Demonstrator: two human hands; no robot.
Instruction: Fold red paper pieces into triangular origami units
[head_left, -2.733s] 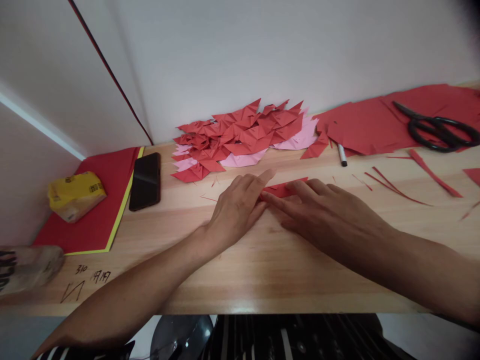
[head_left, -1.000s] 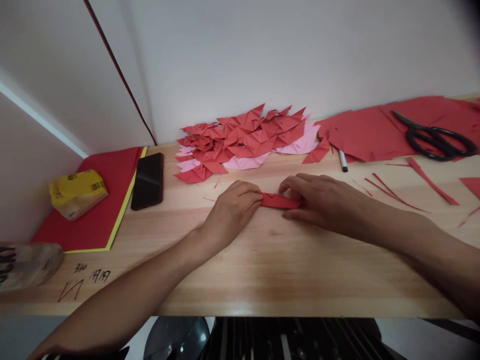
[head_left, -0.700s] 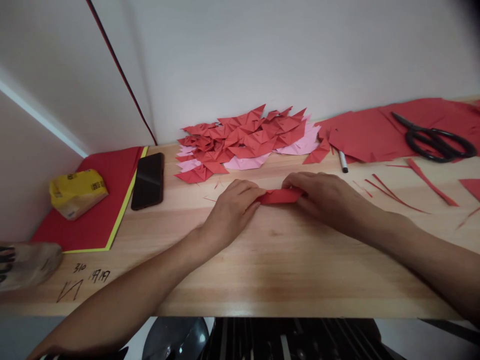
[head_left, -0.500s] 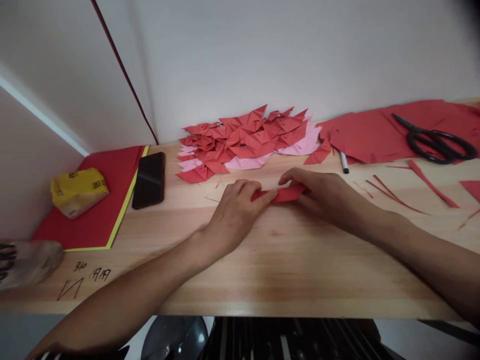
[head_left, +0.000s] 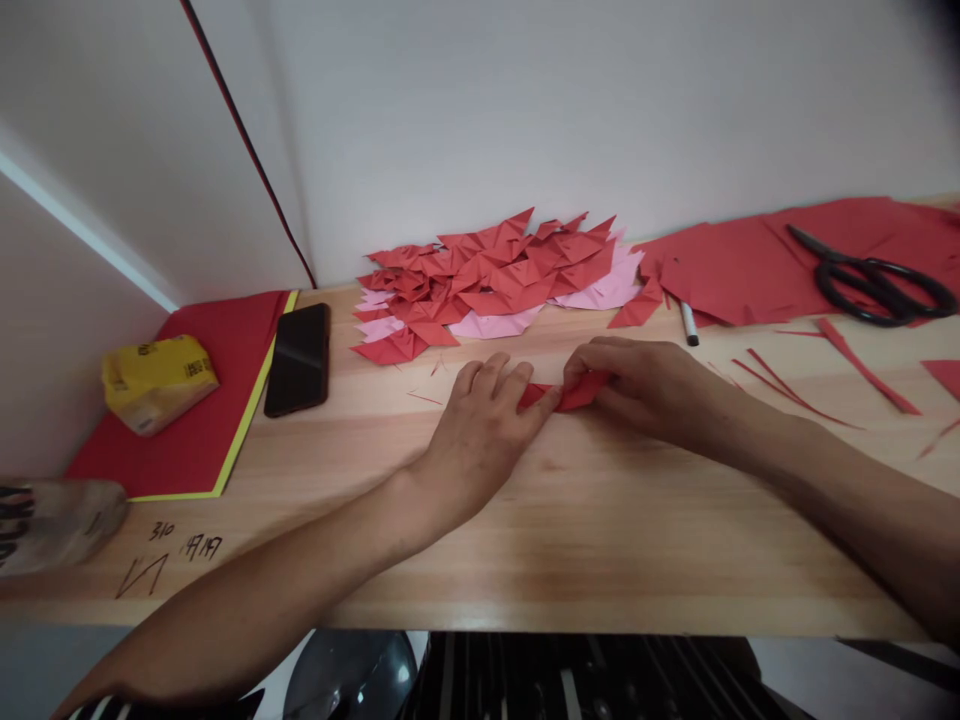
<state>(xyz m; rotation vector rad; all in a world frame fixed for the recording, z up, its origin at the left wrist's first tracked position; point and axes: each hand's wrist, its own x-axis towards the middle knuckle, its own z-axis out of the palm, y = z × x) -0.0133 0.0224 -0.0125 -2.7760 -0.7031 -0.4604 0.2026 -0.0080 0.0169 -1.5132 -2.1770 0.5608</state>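
A narrow folded strip of red paper (head_left: 571,394) lies at the middle of the wooden table (head_left: 570,520), caught between both my hands. My left hand (head_left: 487,425) pinches its left end with fingers bent. My right hand (head_left: 649,385) grips its right end, fingers curled over the fold. Behind them a heap of folded red and pink paper pieces (head_left: 499,280) rests against the white wall.
A black phone (head_left: 298,358) and a red folder (head_left: 199,400) with a yellow packet (head_left: 156,382) sit at the left. Red sheets (head_left: 750,265), black scissors (head_left: 874,275), a pen (head_left: 687,323) and thin red offcuts (head_left: 787,380) lie at the right. Pen marks (head_left: 165,560) show near the front edge.
My hands went from pressing the paper flat to pinching its ends. The strip has been folded shorter and my hands have drawn closer together.
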